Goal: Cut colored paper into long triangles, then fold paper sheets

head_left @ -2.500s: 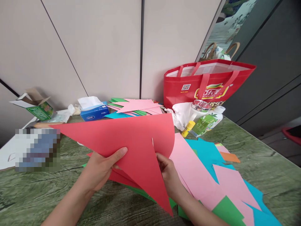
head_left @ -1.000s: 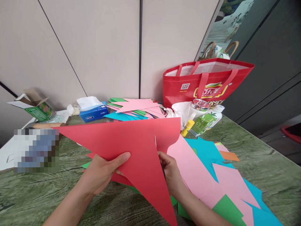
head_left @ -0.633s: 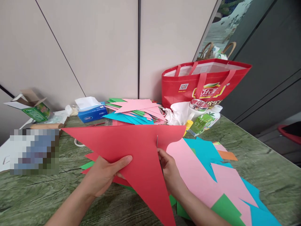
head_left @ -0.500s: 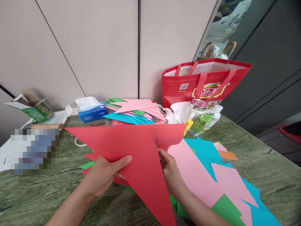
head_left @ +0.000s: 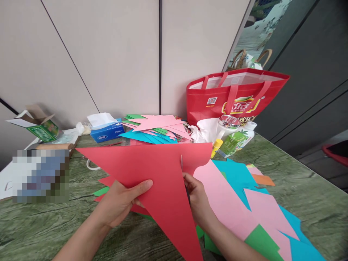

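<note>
I hold a large red paper sheet (head_left: 152,170) up over the green marbled table (head_left: 304,192). My left hand (head_left: 119,203) grips its lower left part, thumb on top. My right hand (head_left: 197,203) is closed just behind the sheet's right side, on scissors (head_left: 181,162). Only a thin blade tip and a dark bit of handle show. A slit runs up the sheet at the blade, and the flap to its right curls away. More red pieces lie under the sheet.
Pink, blue and green sheets (head_left: 231,195) cover the table at right. Behind are a pile of cut paper triangles (head_left: 154,127), a blue tissue box (head_left: 107,132), a glue stick (head_left: 216,145), a bottle (head_left: 236,139), a red tote bag (head_left: 236,98) and a green carton (head_left: 40,125).
The slit in the red sheet has run further towards its far edge, with the blade tip moving up. The right flap has spread outwards. Both hands keep their grip.
</note>
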Demonstrator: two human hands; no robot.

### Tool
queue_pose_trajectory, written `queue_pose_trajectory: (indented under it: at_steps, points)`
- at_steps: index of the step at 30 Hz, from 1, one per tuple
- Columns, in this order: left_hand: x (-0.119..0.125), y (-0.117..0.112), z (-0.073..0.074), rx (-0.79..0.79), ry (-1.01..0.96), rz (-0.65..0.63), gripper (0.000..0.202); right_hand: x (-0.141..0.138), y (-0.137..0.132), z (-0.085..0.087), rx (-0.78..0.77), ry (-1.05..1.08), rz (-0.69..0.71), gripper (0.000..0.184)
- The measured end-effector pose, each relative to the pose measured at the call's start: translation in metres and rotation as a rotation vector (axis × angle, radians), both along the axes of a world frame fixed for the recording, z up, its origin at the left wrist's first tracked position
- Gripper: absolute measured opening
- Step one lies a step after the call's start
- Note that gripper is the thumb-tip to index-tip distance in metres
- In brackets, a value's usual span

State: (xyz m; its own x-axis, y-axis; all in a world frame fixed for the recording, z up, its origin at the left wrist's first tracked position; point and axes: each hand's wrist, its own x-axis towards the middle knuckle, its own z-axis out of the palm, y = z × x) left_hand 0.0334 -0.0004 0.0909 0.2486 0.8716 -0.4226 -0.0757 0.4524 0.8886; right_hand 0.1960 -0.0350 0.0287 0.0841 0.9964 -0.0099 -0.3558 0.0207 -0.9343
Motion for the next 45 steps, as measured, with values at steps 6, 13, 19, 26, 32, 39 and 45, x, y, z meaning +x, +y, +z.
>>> queue_pose_trajectory:
  at_steps: [6, 13, 19, 26, 32, 39, 45]
  points:
    - [0.0014, -0.0006, 0.0045, 0.001, 0.004, 0.053, 0.041, -0.0004, 0.0019, 0.0005, 0.047, -0.061, -0.014, 0.028]
    - [0.0017, -0.0005, 0.0065, 0.001, 0.013, 0.045, 0.033, 0.0015, 0.0025, -0.0001, 0.075, -0.068, -0.001, 0.028]
    - [0.0000, 0.0005, 0.0044, -0.006, -0.001, 0.014, 0.033, 0.0017, 0.0022, 0.0003, 0.045, -0.031, -0.012, 0.029]
    - [0.0003, 0.0008, 0.0051, -0.026, 0.006, 0.009, 0.036, 0.0012, 0.0025, 0.0014, 0.011, 0.019, -0.016, 0.028]
    - [0.0009, 0.0002, 0.0075, -0.030, 0.009, -0.001, 0.036, 0.0010, 0.0029, 0.0000, -0.003, 0.039, -0.021, 0.027]
    - [0.0004, 0.0003, 0.0054, -0.041, 0.003, -0.003, 0.039, 0.0002, 0.0024, 0.0016, -0.014, 0.068, -0.020, 0.022]
    - [-0.0016, 0.0015, 0.0023, -0.040, -0.001, -0.016, 0.036, 0.0001, 0.0025, 0.0010, -0.029, 0.077, -0.027, 0.020]
